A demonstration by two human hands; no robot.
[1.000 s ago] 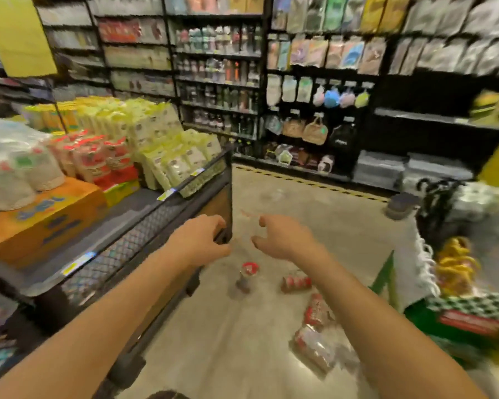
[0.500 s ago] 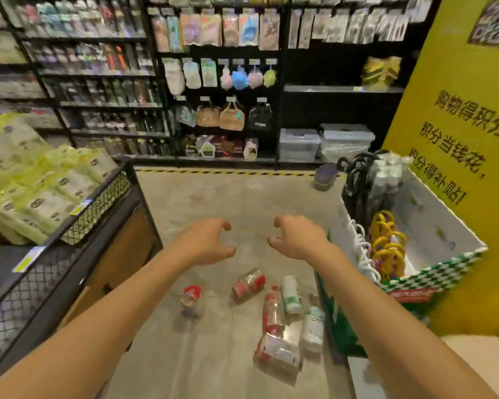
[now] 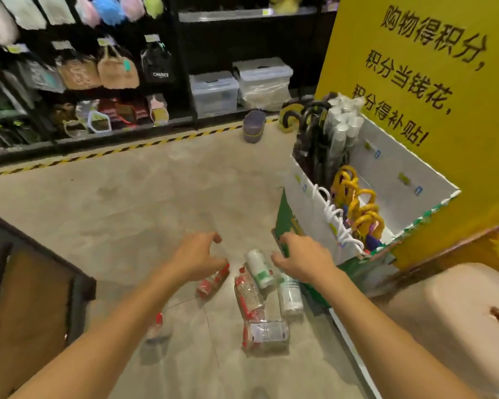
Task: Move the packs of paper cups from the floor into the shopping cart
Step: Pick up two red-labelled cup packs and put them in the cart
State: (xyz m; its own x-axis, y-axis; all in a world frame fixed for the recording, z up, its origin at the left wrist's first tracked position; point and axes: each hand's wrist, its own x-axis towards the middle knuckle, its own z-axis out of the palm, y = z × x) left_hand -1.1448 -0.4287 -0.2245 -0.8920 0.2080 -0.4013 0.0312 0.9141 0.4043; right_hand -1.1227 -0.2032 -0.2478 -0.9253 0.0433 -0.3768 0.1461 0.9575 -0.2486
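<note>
Several packs of paper cups lie on the concrete floor. A red pack lies just under my left hand. A long red pack, a white-and-green pack and another white pack lie side by side below my right hand. A clear-wrapped pack lies nearest me, and a small red-topped pack lies apart to the left. Both hands hover above the packs, fingers spread, holding nothing. No shopping cart is in view.
A white-and-green cardboard display bin with umbrellas stands right of the packs, against a yellow sign wall. A dark shelf unit stands at left. A beige stool sits at lower right. Back shelves hold bags and storage boxes.
The view has swung right and down, away from the left display shelf. Both hands have dropped lower toward the packs on the floor, still holding nothing.
</note>
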